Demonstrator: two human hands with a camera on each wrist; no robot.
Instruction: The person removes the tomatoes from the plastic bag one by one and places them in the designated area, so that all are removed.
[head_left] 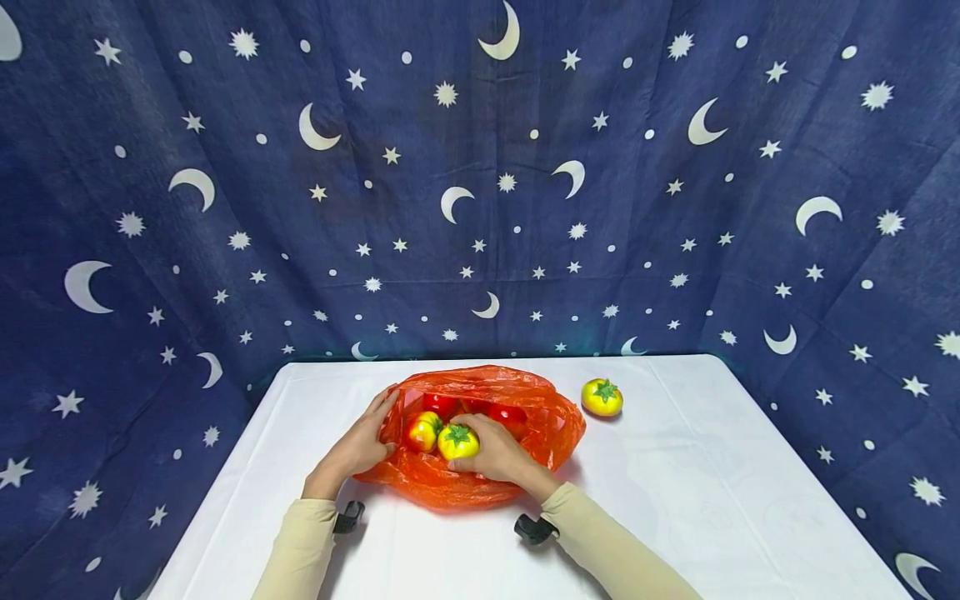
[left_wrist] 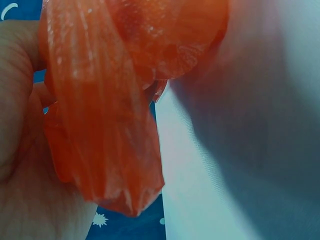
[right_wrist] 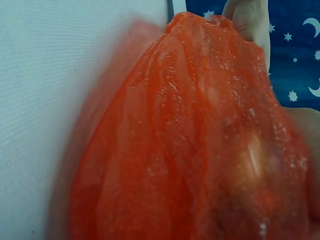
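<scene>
A thin orange-red plastic bag lies with its mouth spread open on the table. My left hand holds its left edge; in the left wrist view, folds of the bag hang beside the thumb. Inside the mouth, my right hand grips a glossy yellow tomato with a green leafy top. Against that tomato's left side sits a red-and-yellow fruit. Red fruits show deeper in the bag, partly hidden by its film and my right hand. In the right wrist view, the bag covers most of the scene.
Another yellow tomato with a green top rests on the white table, right of the bag. Behind the table hangs a dark blue curtain with moons and stars. Black straps circle both wrists.
</scene>
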